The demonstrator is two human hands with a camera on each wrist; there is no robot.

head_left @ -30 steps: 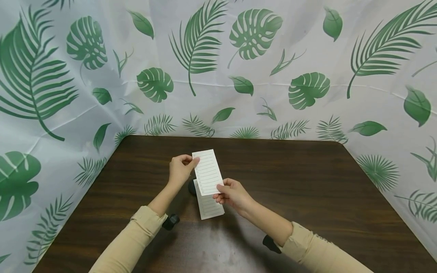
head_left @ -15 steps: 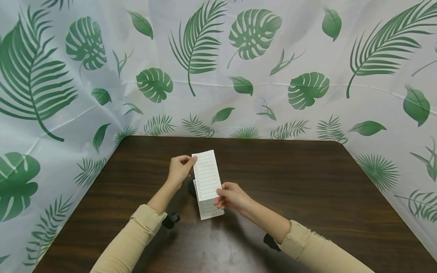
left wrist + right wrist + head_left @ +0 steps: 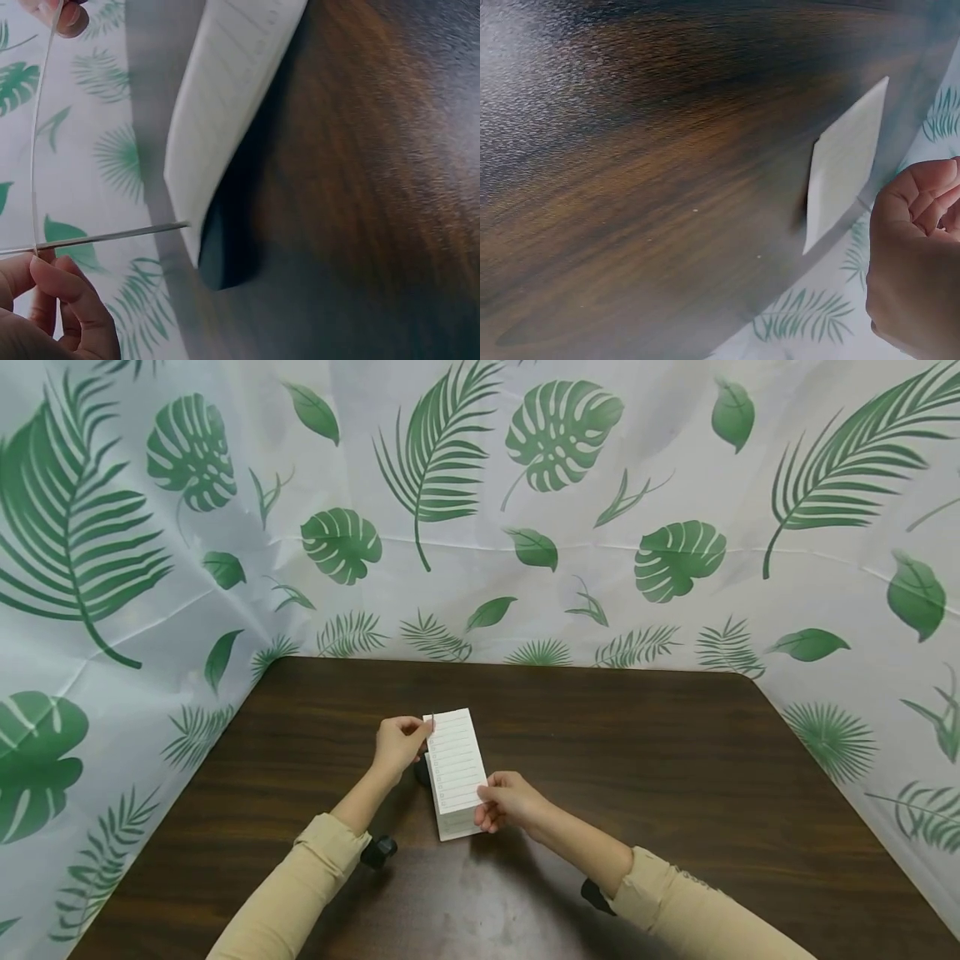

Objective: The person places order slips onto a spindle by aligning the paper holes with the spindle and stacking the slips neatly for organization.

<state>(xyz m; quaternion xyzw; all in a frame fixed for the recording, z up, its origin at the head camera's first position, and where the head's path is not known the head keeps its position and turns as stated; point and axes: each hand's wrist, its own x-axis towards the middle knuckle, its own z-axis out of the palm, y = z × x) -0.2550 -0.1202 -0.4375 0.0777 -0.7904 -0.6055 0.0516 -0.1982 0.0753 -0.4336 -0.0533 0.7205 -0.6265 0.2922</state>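
A white checklist sheet [image 3: 453, 760] is stretched between both hands above the table. My left hand [image 3: 397, 747] pinches its far left corner, where the thin metal rod of a bill spike [image 3: 112, 236] pokes up through the paper. My right hand [image 3: 512, 802] pinches the near right edge between thumb and fingers. Lower on the rod, close over the black base [image 3: 219, 251], sit other lined sheets [image 3: 225, 97], mostly covered by the held one in the head view. Edge-on in the left wrist view, the held sheet stands well apart from those lower sheets.
The dark wooden table [image 3: 637, 777] spreads around the spike. A white cloth with green leaves [image 3: 570, 585] hangs behind it and at the sides. Black straps [image 3: 377, 852] with cameras sit at both wrists, under beige sleeves [image 3: 300, 877].
Both hands have lowered the sheet and brought it nearer, so it covers more of the sheets below. The rod's tip now shows above the paper beside the left fingers.
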